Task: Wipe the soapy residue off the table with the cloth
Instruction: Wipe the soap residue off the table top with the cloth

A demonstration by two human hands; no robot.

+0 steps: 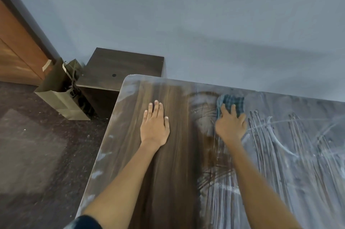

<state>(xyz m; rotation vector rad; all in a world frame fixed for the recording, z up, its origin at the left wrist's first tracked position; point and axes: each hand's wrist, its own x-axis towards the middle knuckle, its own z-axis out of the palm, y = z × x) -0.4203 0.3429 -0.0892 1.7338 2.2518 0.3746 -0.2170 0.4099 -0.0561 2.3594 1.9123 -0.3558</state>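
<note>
Cloth (231,103) pinched in right hand (231,126) on soapy counter (298,154); left hand (155,126) flat, fingers straight.

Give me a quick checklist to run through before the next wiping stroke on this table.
1. Cloth under control: ok. The right hand presses the checked cloth onto the table near its far edge.
2. Table steadied: ok. The left hand lies flat, fingers straight, on the wiped dark strip.
3. Residue left to wipe: not ok. White soapy streaks cover the surface right of the cloth, and patches line the left edge.
4. Path free of objects: ok. Nothing stands on the visible tabletop.
5. Cloth still clean enough: cannot tell; its underside is hidden.
</note>
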